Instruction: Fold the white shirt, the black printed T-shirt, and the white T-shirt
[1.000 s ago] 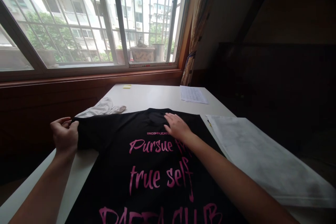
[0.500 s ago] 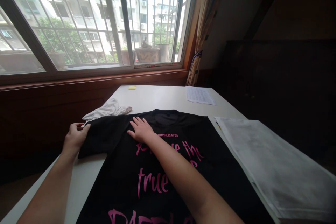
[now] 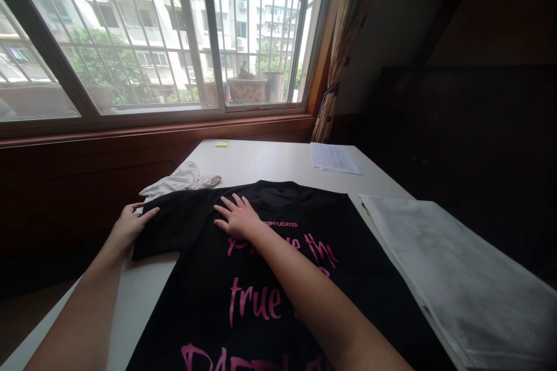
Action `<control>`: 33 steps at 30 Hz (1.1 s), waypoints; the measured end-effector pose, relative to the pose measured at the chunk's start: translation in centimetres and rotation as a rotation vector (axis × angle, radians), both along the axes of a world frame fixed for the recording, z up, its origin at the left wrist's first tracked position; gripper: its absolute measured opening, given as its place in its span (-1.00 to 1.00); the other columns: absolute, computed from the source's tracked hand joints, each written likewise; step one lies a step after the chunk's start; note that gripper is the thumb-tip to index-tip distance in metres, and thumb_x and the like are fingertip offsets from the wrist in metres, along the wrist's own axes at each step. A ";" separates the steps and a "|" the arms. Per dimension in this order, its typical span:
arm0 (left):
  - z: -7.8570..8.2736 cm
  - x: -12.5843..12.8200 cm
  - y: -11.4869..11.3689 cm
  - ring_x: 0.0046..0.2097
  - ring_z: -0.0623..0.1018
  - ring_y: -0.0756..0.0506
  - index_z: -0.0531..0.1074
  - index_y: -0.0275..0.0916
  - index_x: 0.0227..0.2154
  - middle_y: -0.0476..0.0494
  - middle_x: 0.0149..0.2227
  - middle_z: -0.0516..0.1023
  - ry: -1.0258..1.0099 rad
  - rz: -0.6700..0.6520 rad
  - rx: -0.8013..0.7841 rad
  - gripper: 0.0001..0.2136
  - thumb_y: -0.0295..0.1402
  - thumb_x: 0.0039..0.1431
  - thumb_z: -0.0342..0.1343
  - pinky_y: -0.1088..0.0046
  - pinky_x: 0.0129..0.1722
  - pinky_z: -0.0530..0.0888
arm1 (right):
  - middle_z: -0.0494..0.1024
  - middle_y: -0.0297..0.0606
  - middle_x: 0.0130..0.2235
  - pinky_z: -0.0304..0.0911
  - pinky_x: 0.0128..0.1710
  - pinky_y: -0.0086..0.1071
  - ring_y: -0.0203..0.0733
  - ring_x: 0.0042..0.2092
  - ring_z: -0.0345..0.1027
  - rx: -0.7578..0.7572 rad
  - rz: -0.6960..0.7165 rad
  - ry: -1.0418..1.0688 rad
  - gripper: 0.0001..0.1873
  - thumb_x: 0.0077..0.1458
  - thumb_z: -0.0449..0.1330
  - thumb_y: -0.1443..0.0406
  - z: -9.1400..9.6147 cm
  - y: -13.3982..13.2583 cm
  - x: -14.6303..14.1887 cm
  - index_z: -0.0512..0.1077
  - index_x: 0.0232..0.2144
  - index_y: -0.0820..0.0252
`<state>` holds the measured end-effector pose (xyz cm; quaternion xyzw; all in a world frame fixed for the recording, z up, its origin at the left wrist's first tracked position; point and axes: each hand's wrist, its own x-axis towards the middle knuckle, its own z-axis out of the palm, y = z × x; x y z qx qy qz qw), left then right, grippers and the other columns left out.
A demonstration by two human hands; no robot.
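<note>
A black T-shirt (image 3: pixel 209 301) with pink lettering lies spread out, front side up, its neckline toward the far end. My right hand (image 3: pixel 238 219) rests flat on its left chest, near the shoulder, fingers spread. At the left, my left hand (image 3: pixel 133 223) holds the hem of the short sleeve, thumb on top and the other fingers at the edge, partly hidden. A crumpled white cloth (image 3: pixel 183 179) lies just behind that sleeve.
The white table (image 3: pixel 261 156) carries printed papers (image 3: pixel 335 158) and a small yellow note (image 3: pixel 221 144) near its far edge. A folded pale translucent sheet or bag (image 3: pixel 456 278) lies along the right. Beyond stand a barred window (image 3: pixel 148 29) and a tied curtain (image 3: pixel 333 69).
The thumb of my left hand has straightened and reaches a little farther over the sleeve. My right hand stays on the chest, its fingers slightly more spread. The view has shifted slightly.
</note>
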<state>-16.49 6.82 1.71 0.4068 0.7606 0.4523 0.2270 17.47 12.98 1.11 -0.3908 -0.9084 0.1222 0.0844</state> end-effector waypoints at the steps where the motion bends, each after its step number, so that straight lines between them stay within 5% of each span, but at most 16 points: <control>1: 0.4 0.4 -0.2 -0.20 0.67 -0.27 0.30 -0.22 0.15 -0.32 -0.13 0.61 -0.113 -0.018 -0.012 -0.30 -0.07 -0.01 0.39 0.26 -0.31 0.60 | -0.11 -0.32 0.51 -0.37 0.43 0.20 0.20 0.50 -0.39 0.005 0.002 -0.001 -0.21 0.33 -0.18 -0.24 0.0 -0.1 0.1 0.09 0.44 -0.09; 5: 1.6 1.2 -0.5 -0.18 0.64 -0.19 0.33 -0.18 0.15 -0.23 -0.12 0.59 -0.243 -0.032 0.032 -0.31 -0.22 -0.05 0.44 0.33 -0.26 0.59 | -0.11 -0.31 0.51 -0.36 0.43 0.18 0.17 0.50 -0.37 0.021 0.008 -0.006 -0.23 0.34 -0.18 -0.22 -0.2 -0.6 0.7 0.10 0.44 -0.08; 13: 2.8 1.8 -0.6 -0.06 0.58 -0.29 0.36 -0.12 0.20 -0.21 -0.04 0.53 0.356 0.078 0.224 -0.42 -0.07 0.15 0.24 0.19 -0.10 0.53 | -0.02 -0.32 0.49 -0.27 0.44 0.11 0.11 0.48 -0.21 0.102 0.030 0.037 -0.31 0.38 -0.10 -0.12 -0.2 -1.7 1.5 0.14 0.42 -0.05; 20: 6.3 4.7 0.3 0.02 0.54 -0.31 0.41 -0.15 0.14 -0.26 0.01 0.51 0.594 0.007 0.376 -0.56 -0.18 0.23 0.15 0.14 0.01 0.50 | 0.11 -0.41 0.45 -0.26 0.45 -0.01 -0.08 0.47 -0.12 0.161 0.274 0.023 -0.45 0.41 -0.03 0.04 0.3 -2.2 1.5 0.21 0.37 -0.12; 24: 9.2 7.6 0.4 0.01 0.56 -0.29 0.41 -0.13 0.13 -0.22 0.04 0.51 0.799 -0.134 0.430 -0.63 -0.20 0.31 0.09 0.20 -0.06 0.52 | 0.13 -0.40 0.45 -0.22 0.44 0.01 -0.06 0.47 -0.11 0.137 0.297 0.023 -0.45 0.39 0.01 0.06 0.6 -1.9 1.3 0.22 0.37 -0.13; 28: 12.1 13.2 -1.2 -0.10 0.61 -0.26 0.40 -0.07 0.18 -0.20 0.04 0.52 1.009 -0.366 0.427 -0.64 -0.23 0.37 0.05 0.30 -0.25 0.53 | 0.26 -0.29 0.40 -0.14 0.43 -0.03 -0.01 0.43 0.01 -0.025 0.275 0.223 -0.37 0.29 0.17 0.10 0.6 -1.1 1.2 0.24 0.36 -0.06; 31: 13.0 17.8 -4.2 -0.09 0.64 -0.22 0.34 0.00 0.25 -0.17 0.09 0.54 1.066 -0.711 0.530 -0.61 -0.28 0.40 0.05 0.32 -0.23 0.55 | 0.44 -0.25 0.28 0.10 0.34 -0.09 0.02 0.31 0.26 -0.309 0.059 0.564 -0.43 0.27 0.18 0.13 0.6 0.0 1.6 0.32 0.30 0.00; 33: 12.7 19.7 -6.4 -0.04 0.63 -0.20 0.25 0.03 0.31 -0.17 0.11 0.54 1.032 -0.867 0.646 -0.55 -0.28 0.40 0.09 0.29 -0.12 0.57 | 0.51 -0.24 0.20 0.25 0.24 -0.10 -0.02 0.23 0.37 -0.439 -0.124 0.734 -0.48 0.38 0.01 0.08 0.6 0.8 2.1 0.28 0.31 -0.01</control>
